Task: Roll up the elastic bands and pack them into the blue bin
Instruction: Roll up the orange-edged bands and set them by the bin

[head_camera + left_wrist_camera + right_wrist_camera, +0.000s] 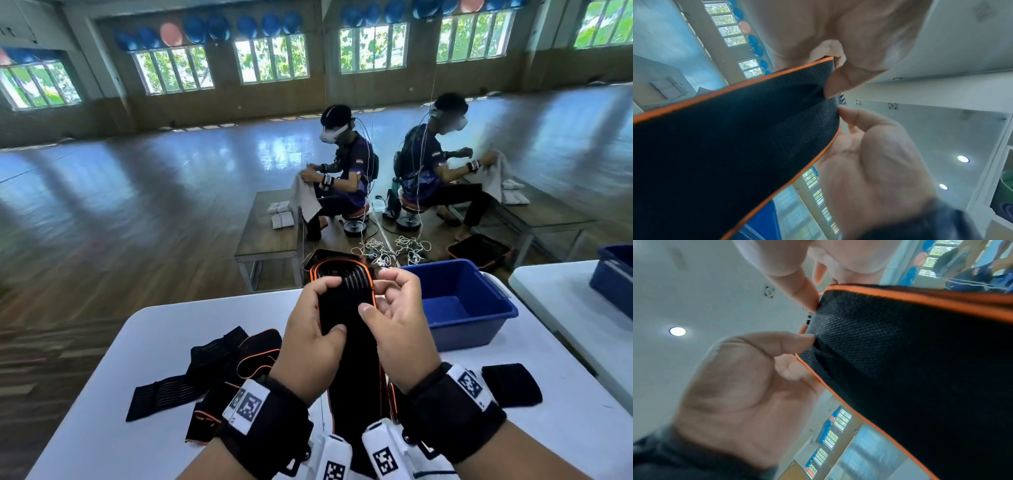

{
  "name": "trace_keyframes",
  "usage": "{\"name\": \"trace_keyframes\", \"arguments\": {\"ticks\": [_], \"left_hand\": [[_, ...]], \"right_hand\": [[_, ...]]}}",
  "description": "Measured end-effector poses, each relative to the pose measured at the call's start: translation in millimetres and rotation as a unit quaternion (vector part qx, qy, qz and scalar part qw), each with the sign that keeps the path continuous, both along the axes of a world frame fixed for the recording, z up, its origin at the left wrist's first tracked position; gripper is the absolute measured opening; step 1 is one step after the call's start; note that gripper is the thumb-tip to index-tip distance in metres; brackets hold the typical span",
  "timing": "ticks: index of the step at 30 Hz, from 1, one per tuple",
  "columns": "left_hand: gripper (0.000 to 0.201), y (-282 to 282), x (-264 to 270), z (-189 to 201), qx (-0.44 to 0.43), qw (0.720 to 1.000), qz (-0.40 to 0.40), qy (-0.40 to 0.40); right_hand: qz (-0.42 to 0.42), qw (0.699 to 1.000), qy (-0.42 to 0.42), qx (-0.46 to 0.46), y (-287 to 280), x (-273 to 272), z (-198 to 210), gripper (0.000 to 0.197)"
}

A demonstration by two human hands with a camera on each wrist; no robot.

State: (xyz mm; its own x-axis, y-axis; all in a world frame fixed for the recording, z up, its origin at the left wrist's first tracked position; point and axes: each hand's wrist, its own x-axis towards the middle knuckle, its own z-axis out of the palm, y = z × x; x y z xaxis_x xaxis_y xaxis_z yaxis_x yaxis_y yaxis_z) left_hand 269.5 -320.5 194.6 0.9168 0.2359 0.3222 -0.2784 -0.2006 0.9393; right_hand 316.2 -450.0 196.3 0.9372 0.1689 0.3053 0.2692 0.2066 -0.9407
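Black elastic band [346,308] with orange edging, held up above the white table [565,428], its top end at fingertip level and its length hanging toward the person. Left hand [308,339] pinches the top left edge; right hand [394,322] pinches the right, thumbs on the near face. Judged step: starting the roll at this end. Next move calls for an even, tight first turn. More bands [219,370] lie heaped at left. Blue bin [462,301] sits just right, with no bands visible inside.
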Motion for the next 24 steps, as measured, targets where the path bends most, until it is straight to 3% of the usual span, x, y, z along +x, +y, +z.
{"name": "trace_keyframes", "arguments": {"ticks": [5, 14, 18, 24], "left_hand": [[0.062, 6.9, 7.7, -2.3, 0.008, 1.000, 0.020, 0.014], [0.063, 30.2, 50.6, -49.7, -0.153, 0.983, 0.051, 0.088], [0.065, 42.7, 68.6, -93.8, -0.091, 0.981, 0.077, 0.151], [0.059, 54.5, 72.8, -167.4, 0.117, 0.952, 0.052, 0.278]], "right_hand": [[0.021, 0.987, -0.043, -0.156, -12.9, -14.4, -30.5, 0.036], [0.146, 0.937, 0.098, -0.302, -32.8, -32.9, -123.1, 0.064], [0.177, 0.915, 0.156, -0.326, -44.7, -50.1, -153.0, 0.069], [0.156, 0.868, 0.263, -0.391, -60.8, -72.0, -187.6, 0.056]]}}
